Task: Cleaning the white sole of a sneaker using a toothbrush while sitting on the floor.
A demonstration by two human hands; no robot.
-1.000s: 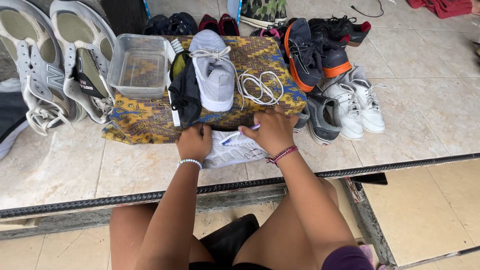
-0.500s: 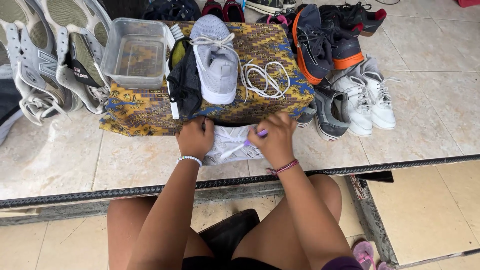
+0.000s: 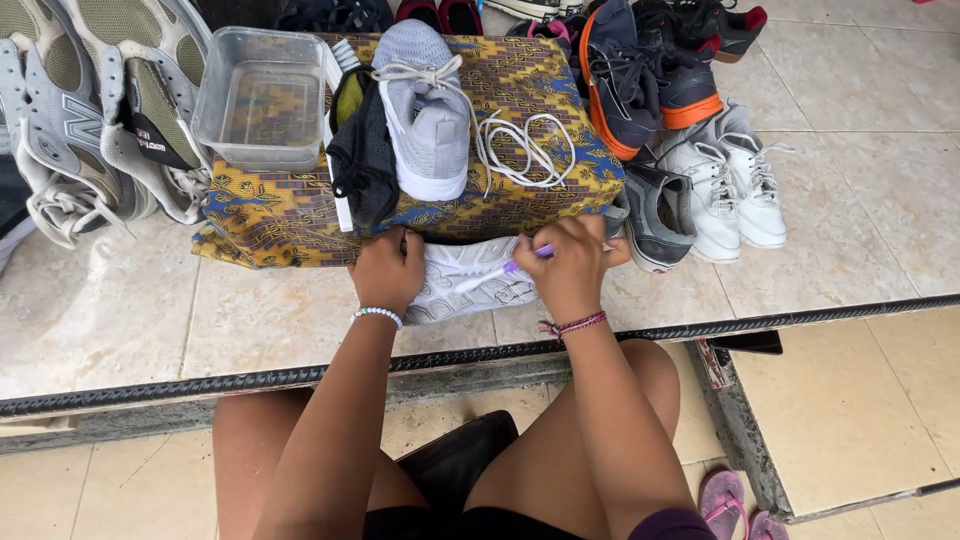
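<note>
I'm pinning the white sneaker [image 3: 470,280] sole-up on the near tile edge, left hand [image 3: 388,270] clamped on its left end; right hand [image 3: 570,268] pinching a purple toothbrush [image 3: 500,271] against the sole; risk: a hard stroke could skid the shoe off the ledge.

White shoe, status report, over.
Left hand steadying white shoe. Right hand gripping purple brush on it. Nothing in the way.

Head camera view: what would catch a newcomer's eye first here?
Both hands meet at the centre: the left hand steadies a white sneaker lying sole-up on the tiles, while the right hand holds a small purple-handled brush against it. Just behind lies a blue-and-yellow patterned cloth bearing a grey sneaker, loose white laces and a clear plastic tub.
</note>
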